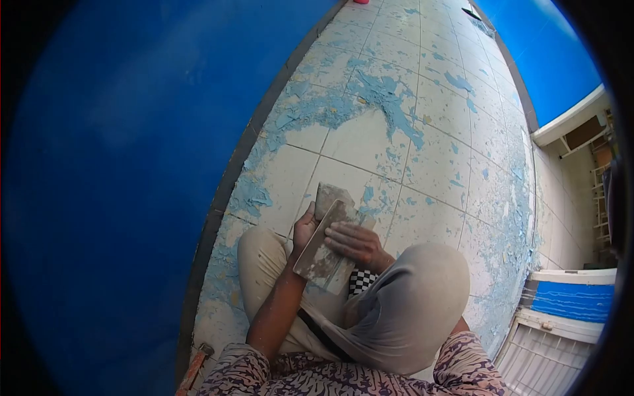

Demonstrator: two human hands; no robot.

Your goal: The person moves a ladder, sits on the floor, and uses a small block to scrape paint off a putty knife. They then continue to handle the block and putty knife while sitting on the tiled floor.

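Note:
Over my lap is a dusty brown rectangular sheet (316,259), like sandpaper, blotched with pale powder. Flat grey dusty pieces show beneath and beside it, one a grey slab (333,194) jutting past its far end. My left hand (304,228) is closed at the left edge of this stack, thumb up beside the slab; its other fingers are mostly hidden. My right hand (356,244) presses its fingers together across the sheet's upper right side, gripping it. A black-and-white checkered cloth (362,281) shows just below the right hand.
White floor tiles (360,142) around my crossed legs are littered with peeled light-blue paint flakes (386,92). A blue wall (132,165) rises close on the left, another blue wall (538,53) at the far right. An orange tool (195,369) is at lower left, a white grille (545,356) at lower right.

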